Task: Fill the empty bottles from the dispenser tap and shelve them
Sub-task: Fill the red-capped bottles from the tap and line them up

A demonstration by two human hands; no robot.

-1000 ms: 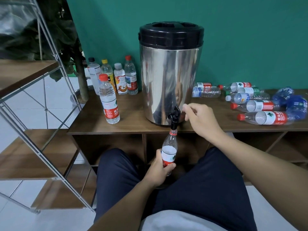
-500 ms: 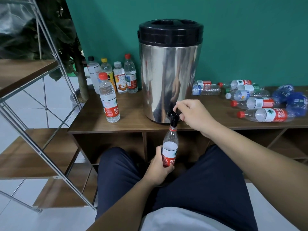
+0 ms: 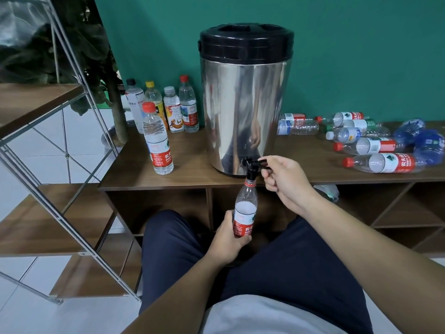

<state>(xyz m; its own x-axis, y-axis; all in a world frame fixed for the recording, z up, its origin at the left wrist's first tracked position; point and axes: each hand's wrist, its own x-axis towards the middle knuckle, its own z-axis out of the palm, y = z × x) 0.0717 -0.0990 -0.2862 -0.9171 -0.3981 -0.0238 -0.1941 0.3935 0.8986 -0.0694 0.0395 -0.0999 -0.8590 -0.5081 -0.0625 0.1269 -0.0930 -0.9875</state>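
Observation:
A steel dispenser (image 3: 243, 104) with a black lid stands on the wooden cabinet top (image 3: 192, 169). Its black tap (image 3: 251, 166) juts over the front edge. My left hand (image 3: 227, 239) grips a clear red-labelled bottle (image 3: 245, 210) upright, its open neck right under the spout. My right hand (image 3: 284, 179) pinches the tap lever from the right. Several empty bottles (image 3: 375, 145) lie on their sides right of the dispenser. A capped, red-labelled bottle (image 3: 157, 141) stands left of it.
Several capped bottles (image 3: 168, 107) stand at the back left by a plant trunk (image 3: 118, 112). A metal-framed wooden shelf rack (image 3: 48, 213) rises on the left. Open cabinet compartments (image 3: 397, 208) lie under the top. My dark-trousered legs (image 3: 277, 261) fill the foreground.
My right hand has moved from beside the tap onto its lever and turned it out to the right. My left hand keeps the bottle under the spout.

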